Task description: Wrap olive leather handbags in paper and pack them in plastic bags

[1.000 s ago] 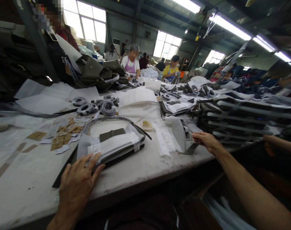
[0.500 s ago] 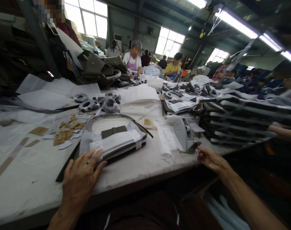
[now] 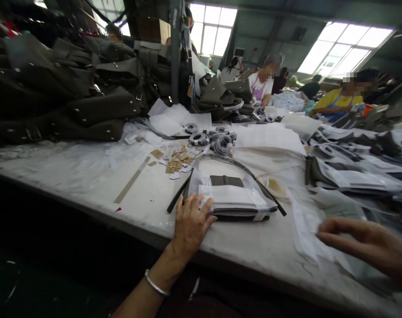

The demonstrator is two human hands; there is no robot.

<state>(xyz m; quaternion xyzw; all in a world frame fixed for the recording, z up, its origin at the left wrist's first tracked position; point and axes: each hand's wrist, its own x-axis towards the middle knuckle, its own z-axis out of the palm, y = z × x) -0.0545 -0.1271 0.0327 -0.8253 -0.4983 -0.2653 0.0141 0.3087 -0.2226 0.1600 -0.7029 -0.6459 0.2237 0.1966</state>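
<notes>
My left hand [image 3: 192, 221] lies with fingers spread on the near left corner of a folded dark olive handbag [image 3: 242, 217]. White paper [image 3: 230, 196] and clear tape wrap the bag, and its strap [image 3: 250, 170] arches behind it. At the right, my right hand [image 3: 363, 243] hovers over the table, smeared by motion. Its thumb and fingertips point left and come together; anything between them is too small or blurred to make out. Behind that hand, a grey tape dispenser [image 3: 348, 211] is blurred and partly hidden. White sheets [image 3: 303, 229] lie beside it.
Brown and white tags [image 3: 179, 161] lie scattered behind the bag. Coiled wrapped straps [image 3: 222, 143] and stacked white paper [image 3: 269, 137] sit farther back. A small dish [image 3: 276, 186] stands right of the bag. Dark bags [image 3: 98, 106] pile up at left. Co-workers [image 3: 262, 86] work across the table.
My view has swung left. My right hand has left the tape dispenser's front end and come up and inward, nearer the camera. My left hand still rests on the handbag.
</notes>
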